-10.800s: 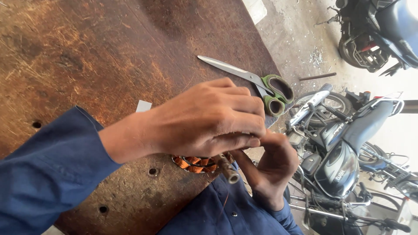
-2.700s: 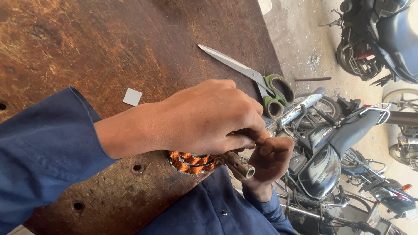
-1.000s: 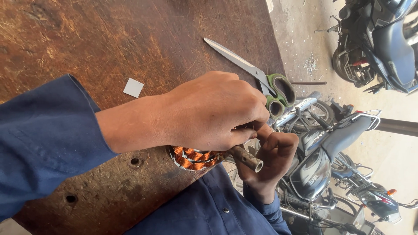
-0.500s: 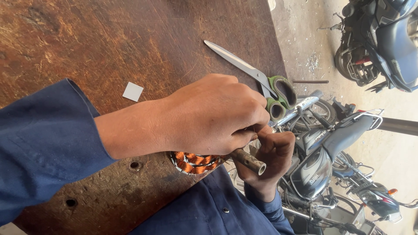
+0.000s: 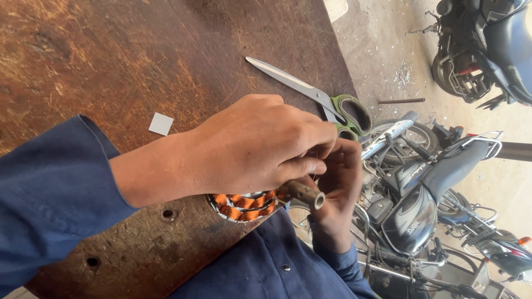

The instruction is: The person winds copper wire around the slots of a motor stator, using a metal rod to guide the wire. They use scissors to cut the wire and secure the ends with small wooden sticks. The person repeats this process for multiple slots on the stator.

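Left hand [image 5: 260,149] clamped over copper-wound coil [image 5: 244,204] at bench [image 5: 111,55] edge; short metal tube [image 5: 303,192] pinched, axis pointing toward right hand [image 5: 339,182], cupped just beside; right grip unclear.

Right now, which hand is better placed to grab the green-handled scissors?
Probably the right hand: it sits just beside the green-handled metal scissors on the brown wooden table. The left hand is closed around the brown metal tube.
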